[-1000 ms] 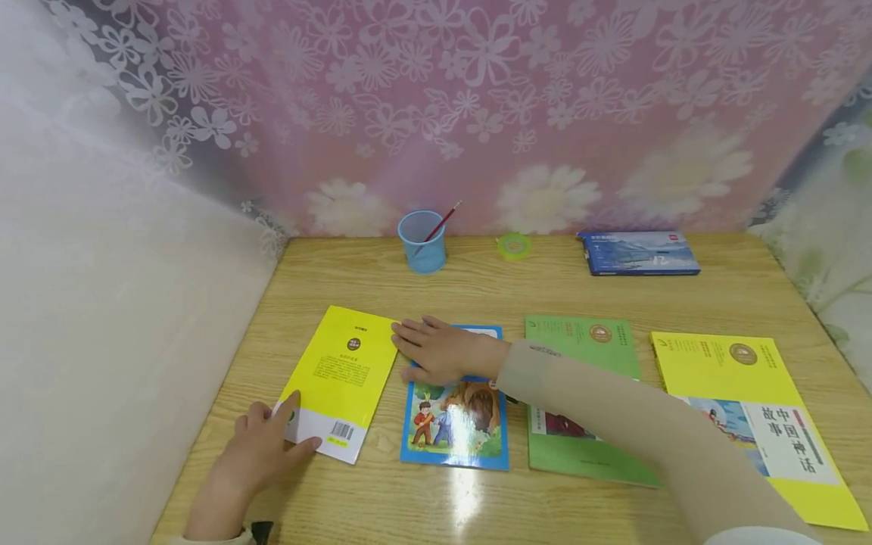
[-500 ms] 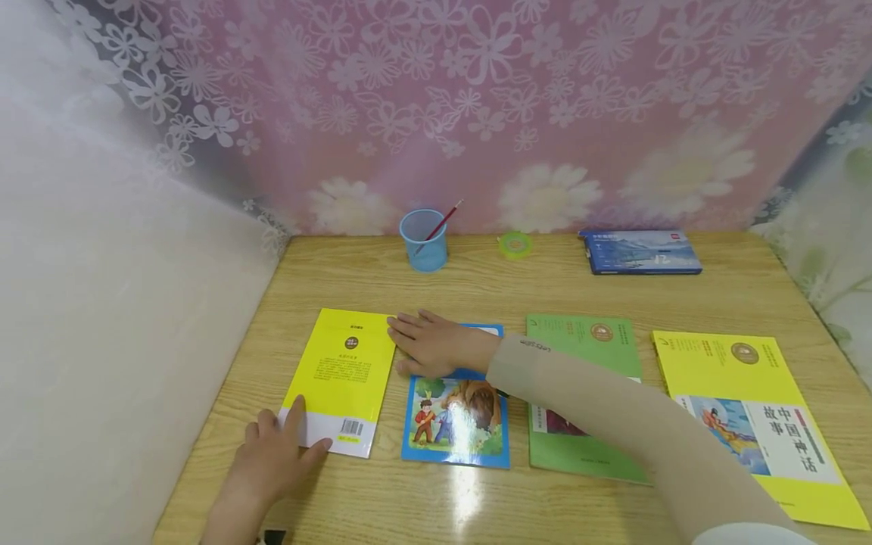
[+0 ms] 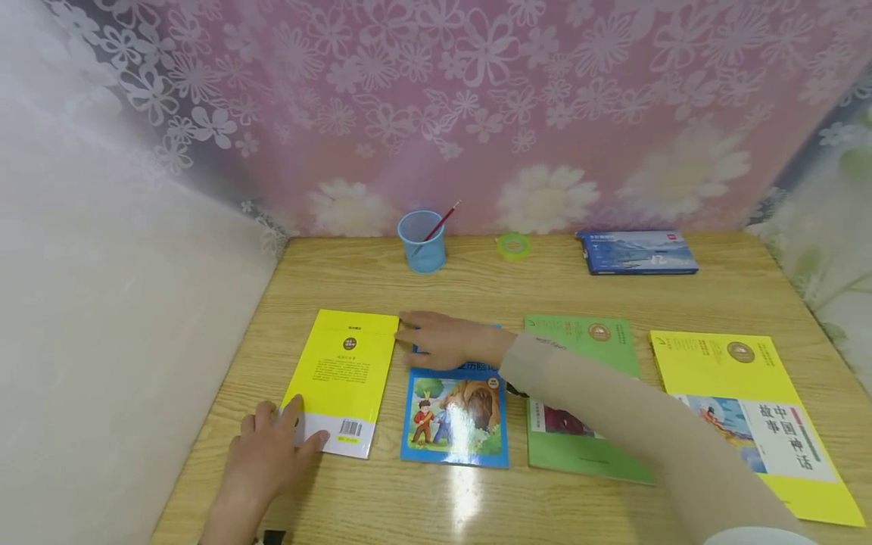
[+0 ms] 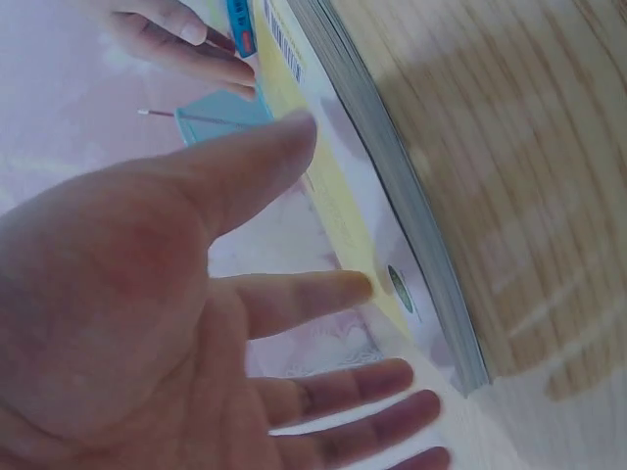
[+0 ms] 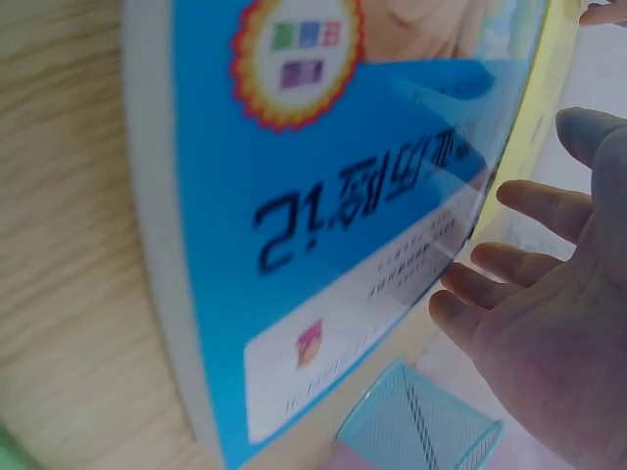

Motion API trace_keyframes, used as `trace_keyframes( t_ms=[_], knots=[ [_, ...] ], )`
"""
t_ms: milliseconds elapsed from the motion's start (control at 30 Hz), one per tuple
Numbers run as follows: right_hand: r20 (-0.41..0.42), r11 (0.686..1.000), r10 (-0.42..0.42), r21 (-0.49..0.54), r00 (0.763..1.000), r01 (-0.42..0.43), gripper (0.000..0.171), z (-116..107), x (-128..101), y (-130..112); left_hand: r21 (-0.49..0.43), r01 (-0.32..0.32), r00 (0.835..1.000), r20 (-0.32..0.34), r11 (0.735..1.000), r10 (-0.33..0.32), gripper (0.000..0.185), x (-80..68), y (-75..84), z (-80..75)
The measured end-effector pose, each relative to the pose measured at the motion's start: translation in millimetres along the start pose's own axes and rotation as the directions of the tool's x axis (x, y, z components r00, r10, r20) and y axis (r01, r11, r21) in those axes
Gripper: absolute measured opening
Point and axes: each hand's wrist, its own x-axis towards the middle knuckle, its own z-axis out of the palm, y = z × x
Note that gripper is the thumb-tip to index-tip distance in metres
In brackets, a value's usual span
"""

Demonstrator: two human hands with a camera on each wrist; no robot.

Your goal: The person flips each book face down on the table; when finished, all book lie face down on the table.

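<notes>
Left of centre in the head view, a glossy yellow-and-white paperback book [image 3: 347, 371] lies diagonally between the hands, its long axis leaning slightly rightward toward the top. The left hand [image 3: 262, 454], fingers spread, overlaps its lower-left corner; the right hand [image 3: 443, 342], fingers extended, meets its upper-right corner. Neither grips; pressure is unclear. Partly hidden: a blue picture-covered book [image 3: 443, 424] and, under a beige sleeve [image 3: 599, 401], a green book [image 3: 586, 458].

Beige right sleeve [image 3: 613, 401] with dark lettering [image 3: 552, 344] near the cuff [image 3: 521, 365], white fabric [image 3: 759, 536] higher up; black piece [image 3: 274, 537] at left wrist [image 3: 235, 507].
</notes>
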Motion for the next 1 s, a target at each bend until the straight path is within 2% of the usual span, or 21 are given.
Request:
trace_keyframes(
  t_ms=[100, 233, 400, 533, 700, 900, 1000],
  knots=[
    [-0.036, 0.999, -0.008, 0.04, 0.999, 0.009, 0.06, -4, -7, 6, 0.014, -0.027, 0.996, -0.085, 1.0, 0.028, 0.076, 1.8, 1.6, -0.6],
    [-0.042, 0.996, 0.013, 0.092, 0.999, -0.009, 0.059, -9, -17, 15, -0.006, -0.075, 0.979, -0.188, 0.997, 0.073, 0.063, 3.3, 6.8, -2.6],
    [-0.046, 0.989, 0.05, 0.142, 0.998, -0.043, 0.06, -16, -29, 27, -0.073, -0.118, 0.964, -0.247, 0.99, 0.097, 0.05, 4.9, 16.0, -7.3],
    [-0.055, 0.984, 0.072, 0.165, 0.996, -0.062, 0.06, -20, -40, 35, -0.137, -0.139, 0.967, -0.234, 0.981, 0.104, 0.045, 5.8, 22.6, -9.5],
    [-0.062, 0.985, 0.076, 0.158, 0.995, -0.066, 0.061, -22, -51, 48, -0.227, -0.147, 0.983, -0.141, 0.963, 0.116, 0.045, 7.0, 32.7, -7.1],
    [-0.103, 0.985, 0.063, 0.169, 0.993, -0.045, 0.025, -24, -60, 64, -0.33, -0.155, 0.988, -0.057, 0.931, 0.144, 0.043, 8.5, 54.8, 2.4],
    [-0.102, 0.979, 0.079, 0.193, 0.992, -0.059, 0.027, -27, -67, 72, -0.374, -0.145, 0.989, -0.039, 0.916, 0.14, 0.041, 8.9, 66.7, 6.1]
  ],
)
